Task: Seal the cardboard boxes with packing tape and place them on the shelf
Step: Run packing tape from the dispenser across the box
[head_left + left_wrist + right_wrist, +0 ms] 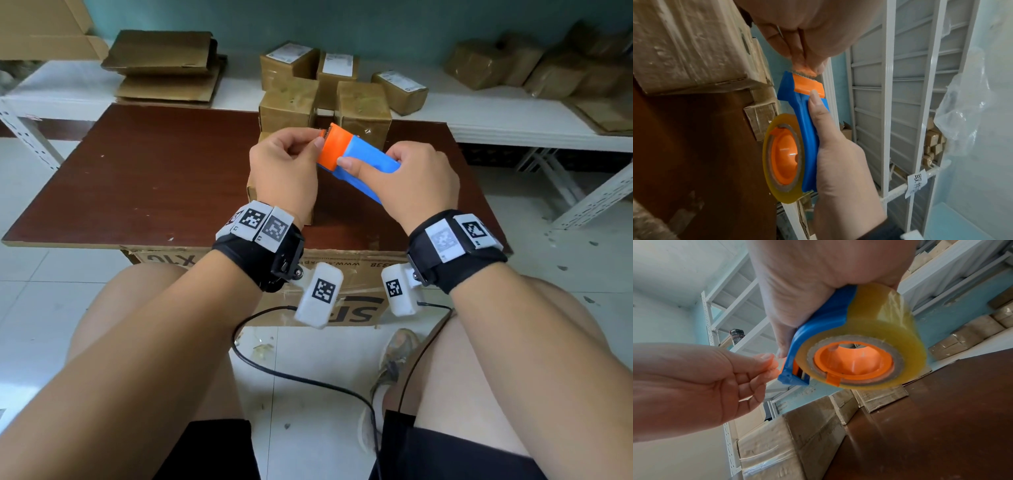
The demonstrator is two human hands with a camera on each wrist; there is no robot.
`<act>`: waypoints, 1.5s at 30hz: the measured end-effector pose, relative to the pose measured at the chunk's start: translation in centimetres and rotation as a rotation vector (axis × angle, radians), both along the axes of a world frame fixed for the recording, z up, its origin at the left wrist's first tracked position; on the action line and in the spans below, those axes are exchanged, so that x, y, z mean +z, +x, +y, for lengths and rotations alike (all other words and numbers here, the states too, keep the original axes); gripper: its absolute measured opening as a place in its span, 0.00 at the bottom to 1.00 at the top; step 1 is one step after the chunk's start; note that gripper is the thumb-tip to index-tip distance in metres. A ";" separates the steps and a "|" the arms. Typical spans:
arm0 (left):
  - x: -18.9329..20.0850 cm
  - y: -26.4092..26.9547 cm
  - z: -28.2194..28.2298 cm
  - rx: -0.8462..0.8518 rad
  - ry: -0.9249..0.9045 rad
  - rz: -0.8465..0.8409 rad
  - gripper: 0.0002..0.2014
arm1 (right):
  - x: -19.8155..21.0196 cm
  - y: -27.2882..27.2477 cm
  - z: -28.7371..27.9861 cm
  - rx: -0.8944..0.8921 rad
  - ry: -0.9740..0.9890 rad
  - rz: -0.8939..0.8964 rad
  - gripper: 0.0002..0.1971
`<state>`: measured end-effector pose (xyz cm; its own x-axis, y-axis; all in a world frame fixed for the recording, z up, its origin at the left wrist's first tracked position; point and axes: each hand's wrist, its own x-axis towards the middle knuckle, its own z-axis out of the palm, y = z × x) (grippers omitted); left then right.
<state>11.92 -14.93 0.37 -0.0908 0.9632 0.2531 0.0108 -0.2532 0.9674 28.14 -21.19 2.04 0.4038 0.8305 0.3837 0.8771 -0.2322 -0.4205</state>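
Brown worktop [137, 178] below my hands carries the cardboard box [255, 192]. My right hand [407, 181] grips the tape dispenser [356, 161]; my left hand [284, 168] pinches its tape end at the blade, which could nick fingers or let tape slip back.

Seeing dark red-brown board [144, 178] serving as tabletop, sitting on printed carton [239, 263]. One cardboard box [251, 192] lying on board, mostly hiding behind hands. White shelf [479, 116] running behind board, carrying taped boxes [289, 102], some wearing white labels, flattened cardboard stack [164, 68] at left, more wrapped parcels [548, 68] at right. Pale tiled floor [44, 274] showing underneath.
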 end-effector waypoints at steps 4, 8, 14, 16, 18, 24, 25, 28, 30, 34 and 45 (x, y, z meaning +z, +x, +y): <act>0.6 -0.1 0.3 -0.003 0.052 0.048 0.06 | 0.0 0.0 0.5 0.017 0.018 0.018 0.43; 0.6 -0.1 0.4 -0.018 0.076 0.139 0.05 | -0.1 -0.2 0.8 0.008 0.001 0.049 0.43; 1.0 -0.5 0.4 -0.025 0.145 0.239 0.05 | 0.1 -0.3 0.9 -0.001 0.019 0.062 0.41; 1.1 -0.7 0.4 -0.027 0.164 0.305 0.06 | 0.0 -0.4 0.8 0.003 0.024 0.078 0.41; 1.2 -0.9 0.4 -0.033 0.170 0.384 0.06 | -0.3 -0.4 0.9 -0.006 0.018 0.111 0.42; 2.7 1.7 -6.6 -0.204 0.724 0.414 0.04 | 0.3 4.6 1.6 -0.228 -0.152 0.231 0.36; 2.5 1.6 -6.7 -0.210 0.701 0.381 0.03 | 0.7 5.2 1.7 -0.230 -0.098 0.218 0.38; 2.0 -0.9 -3.3 -0.151 0.405 0.301 0.03 | 0.9 5.4 1.8 -0.177 0.012 0.135 0.39; 2.2 -3.0 -0.6 -0.112 0.227 0.289 0.06 | -0.1 4.9 1.7 -0.109 -0.046 0.110 0.38; 2.8 -5.1 1.5 -0.104 0.042 0.130 0.06 | -2.2 2.8 1.9 -0.030 -0.240 0.055 0.34; 3.0 -5.7 -0.1 -0.268 -0.017 0.178 0.02 | -0.3 -2.2 1.7 0.279 0.026 0.502 0.22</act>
<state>6.26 -14.98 3.34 0.2111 0.9511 0.2255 0.1153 -0.2533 0.9605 25.97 -19.53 1.75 0.3088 0.9246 0.2229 0.5947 -0.0048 -0.8039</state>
